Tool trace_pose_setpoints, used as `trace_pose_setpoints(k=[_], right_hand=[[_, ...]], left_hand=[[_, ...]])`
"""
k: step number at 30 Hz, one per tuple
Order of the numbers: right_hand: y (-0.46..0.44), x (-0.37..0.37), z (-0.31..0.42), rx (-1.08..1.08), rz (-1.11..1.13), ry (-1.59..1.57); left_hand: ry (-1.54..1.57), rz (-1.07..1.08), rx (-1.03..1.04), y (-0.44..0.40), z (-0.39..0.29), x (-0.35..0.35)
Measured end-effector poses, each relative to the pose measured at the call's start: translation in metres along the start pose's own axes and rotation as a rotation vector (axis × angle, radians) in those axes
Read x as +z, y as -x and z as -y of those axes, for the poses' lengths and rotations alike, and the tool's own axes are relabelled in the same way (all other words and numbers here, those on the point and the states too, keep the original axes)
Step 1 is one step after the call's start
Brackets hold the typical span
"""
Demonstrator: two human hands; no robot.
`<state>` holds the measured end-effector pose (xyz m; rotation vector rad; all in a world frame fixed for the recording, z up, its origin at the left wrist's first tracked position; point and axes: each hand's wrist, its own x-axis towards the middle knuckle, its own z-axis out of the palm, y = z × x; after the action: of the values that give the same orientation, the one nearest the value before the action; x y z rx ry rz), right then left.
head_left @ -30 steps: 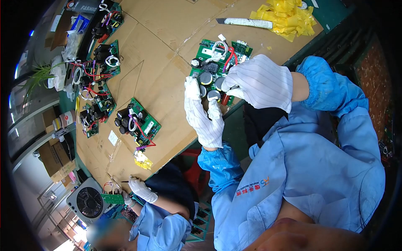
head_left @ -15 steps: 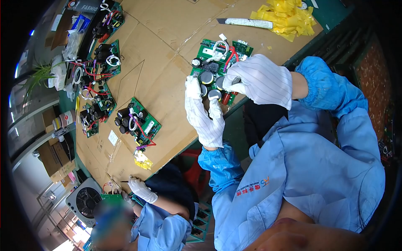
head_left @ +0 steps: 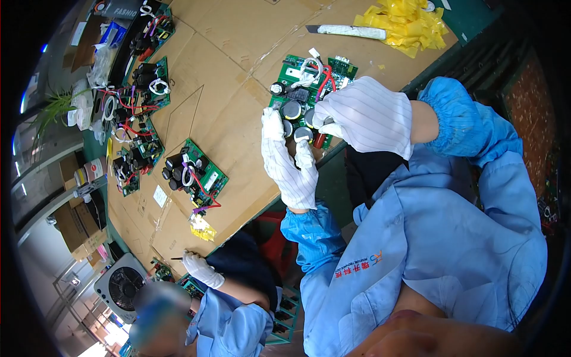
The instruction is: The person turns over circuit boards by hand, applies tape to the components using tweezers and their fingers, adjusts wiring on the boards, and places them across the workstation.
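A green circuit board [head_left: 291, 72] with black capacitors, white and red wires lies at the table's near edge. My left hand [head_left: 289, 163], in a white striped glove, grips its left side, fingers along the edge and thumb by a front capacitor [head_left: 303, 134]. Above the board's right half is my right hand [head_left: 366, 113], gloved alike, its fingers closed together beside the capacitors. Whatever sits between those fingertips is hidden. A dark red component [head_left: 320, 140] shows just below them.
Yellow tape pieces [head_left: 410, 27] and a utility knife [head_left: 348, 31] lie at the far right. Another board [head_left: 208, 178] rests to the left, with several more along the far-left edge. A co-worker's gloved hand [head_left: 203, 271] is at lower left, near a fan [head_left: 122, 288].
My right hand has shifted slightly left over the board. My left hand keeps its grip almost unmoved. At lower left, the green board by the co-worker has moved.
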<state>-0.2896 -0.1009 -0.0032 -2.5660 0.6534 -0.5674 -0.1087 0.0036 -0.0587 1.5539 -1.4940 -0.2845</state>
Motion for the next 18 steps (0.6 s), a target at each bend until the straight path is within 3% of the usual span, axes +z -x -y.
trace_pose_setpoints(k=[6,11,14,18], right_hand=[[0.003,0.009,-0.005,-0.015,-0.043,-0.072],[0.006,0.019,-0.010,-0.019,-0.216,-0.064],[0.006,0.016,-0.015,0.052,-0.052,-0.180],[0.005,0.000,-0.010,-0.085,-0.103,-0.048]], left_hand=[[-0.058,0.026,-0.001,0.001,0.000,-0.001],[-0.036,0.011,-0.008,0.001,-0.001,0.000],[-0.061,0.019,0.001,0.000,-0.001,0.000],[-0.060,0.015,0.004,0.001,0.001,0.000]])
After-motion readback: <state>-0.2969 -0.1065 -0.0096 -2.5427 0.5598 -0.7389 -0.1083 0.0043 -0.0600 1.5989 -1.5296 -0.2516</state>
